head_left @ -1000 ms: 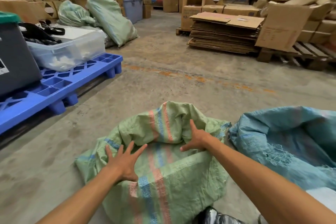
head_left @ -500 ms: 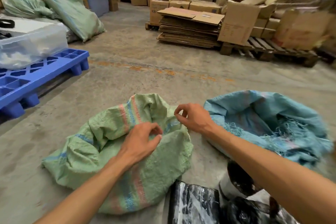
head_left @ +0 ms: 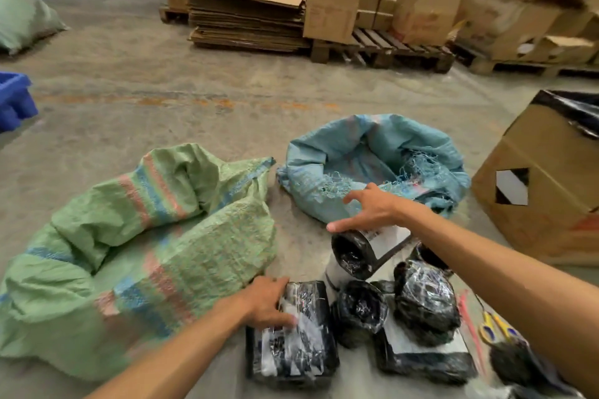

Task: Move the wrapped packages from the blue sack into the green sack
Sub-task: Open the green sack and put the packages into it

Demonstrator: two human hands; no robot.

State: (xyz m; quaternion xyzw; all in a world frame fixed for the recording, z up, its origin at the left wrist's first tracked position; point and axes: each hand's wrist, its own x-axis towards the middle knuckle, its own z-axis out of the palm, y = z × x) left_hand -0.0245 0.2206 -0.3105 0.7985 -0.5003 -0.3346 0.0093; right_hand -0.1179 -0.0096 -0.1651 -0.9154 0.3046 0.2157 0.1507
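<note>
The green sack point(head_left: 155, 236) lies crumpled on the floor at the left, its mouth facing me. The blue sack point(head_left: 372, 165) sits to its right, open and slumped. Several black wrapped packages lie on the floor in front of me. My left hand point(head_left: 265, 301) grips the upper left corner of a flat black package point(head_left: 291, 343). My right hand point(head_left: 372, 207) has its fingers spread on top of a black roll-shaped package with a white label point(head_left: 359, 253). Two rounded black bundles point(head_left: 424, 298) point(head_left: 359, 308) and another flat labelled package point(head_left: 421, 356) lie beside it.
A cardboard box with a black liner point(head_left: 544, 185) stands at the right. Yellow-handled scissors point(head_left: 496, 327) lie near my right arm. A blue pallet corner point(head_left: 14, 100) is at the left. Flattened cardboard point(head_left: 249, 16), wooden pallets point(head_left: 389, 48) and boxes line the back.
Both hands have left the green sack's mouth. The view swung right and down, my left hand came onto the flat package and my right hand onto the roll.
</note>
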